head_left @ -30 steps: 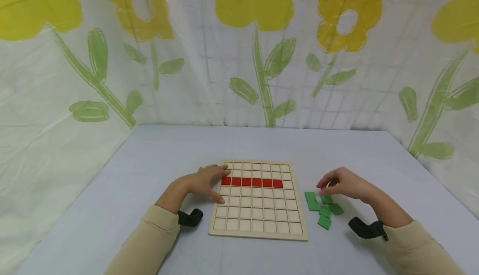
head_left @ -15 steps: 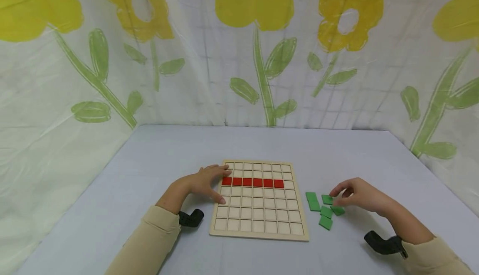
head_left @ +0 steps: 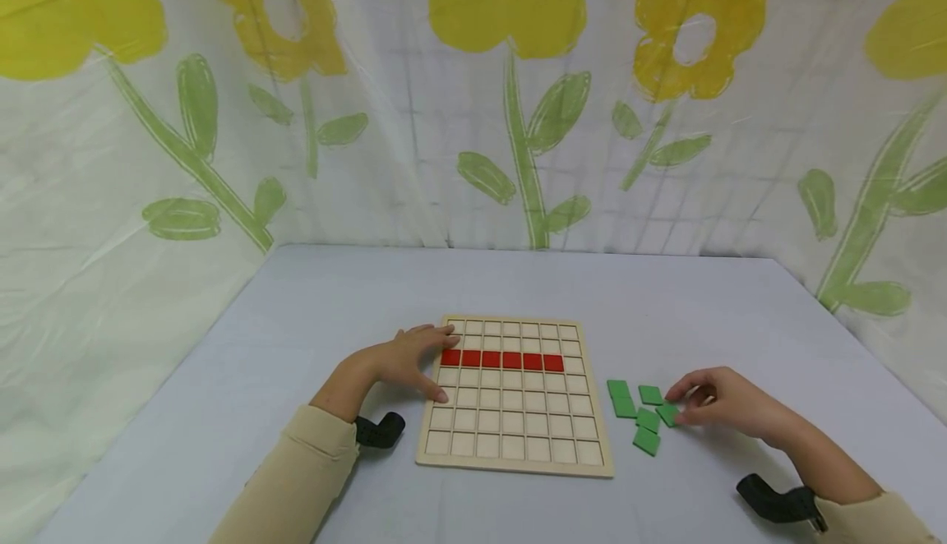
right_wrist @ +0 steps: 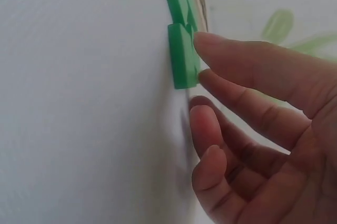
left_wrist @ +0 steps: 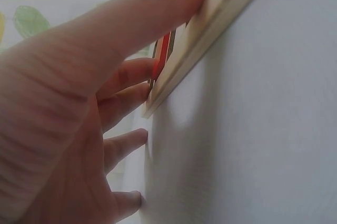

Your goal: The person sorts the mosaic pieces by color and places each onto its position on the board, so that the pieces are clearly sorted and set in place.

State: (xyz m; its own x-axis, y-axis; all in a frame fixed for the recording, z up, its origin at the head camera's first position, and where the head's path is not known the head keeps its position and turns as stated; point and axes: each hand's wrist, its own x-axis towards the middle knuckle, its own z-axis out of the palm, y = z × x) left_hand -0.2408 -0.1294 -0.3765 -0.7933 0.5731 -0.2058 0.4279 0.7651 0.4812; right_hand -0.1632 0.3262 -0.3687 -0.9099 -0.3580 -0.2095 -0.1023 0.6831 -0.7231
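My left hand [head_left: 409, 363] rests along the left edge of a wooden grid board [head_left: 606, 445], fingers spread. In the left wrist view, the thumb lies on the board's rim [left_wrist: 184, 61], two fingers touch its edge and the others reach down to the table. A row of red square tiles [head_left: 491, 360] fills most of the board's third row from the back. To the right, my right hand [head_left: 728, 400] has its thumb and index fingertips right at a green square tile [right_wrist: 182, 58], the rightmost of a group. Its other fingers curl loosely under the palm.
Several more green tiles lie flat between the board and my right hand, among them a front one [head_left: 647, 441] and a touching pair [head_left: 620, 398]. The white table [head_left: 518, 281] ends at a flower-printed curtain [head_left: 459, 117]. Black wrist cameras [head_left: 777, 501] sit low at both wrists.
My right hand has moved right and nearer to me, from above the back green tiles to the rightmost one. The left hand stays on the board, and the red row is the same.
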